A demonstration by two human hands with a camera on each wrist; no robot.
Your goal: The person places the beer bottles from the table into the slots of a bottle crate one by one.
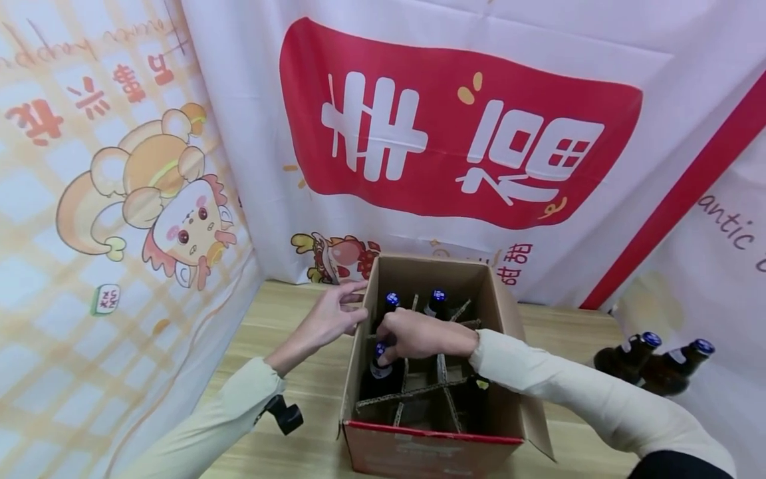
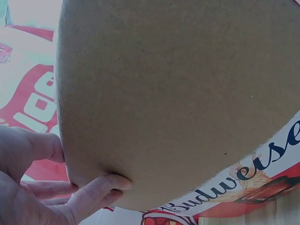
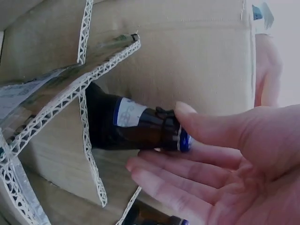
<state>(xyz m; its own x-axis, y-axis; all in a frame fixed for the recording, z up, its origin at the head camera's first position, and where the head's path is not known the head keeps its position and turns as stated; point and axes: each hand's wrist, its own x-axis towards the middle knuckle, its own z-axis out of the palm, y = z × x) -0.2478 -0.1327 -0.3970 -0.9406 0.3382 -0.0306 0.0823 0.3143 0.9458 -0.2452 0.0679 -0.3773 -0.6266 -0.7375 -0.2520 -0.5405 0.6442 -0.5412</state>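
A cardboard box [image 1: 431,436] with corrugated dividers [image 1: 413,392] stands upright on the table. Inside it, at the near left, my right hand [image 1: 413,334] grips the neck of a brown beer bottle [image 1: 380,376] with a blue cap. In the right wrist view the thumb lies against the neck of that bottle [image 3: 136,123] just below the cap, with fingers on its other side. My left hand [image 1: 329,316] holds the box's left edge; close up, its fingertips [image 2: 119,182] press on the brown cardboard flap [image 2: 178,93].
Farther back in the box stand two more blue-capped bottles, one at the left [image 1: 391,301] and one in the middle [image 1: 438,299]. Two bottles [image 1: 628,356] stand to the right of the box. Printed cloth [image 1: 538,40] hangs behind the wooden table [image 1: 281,339].
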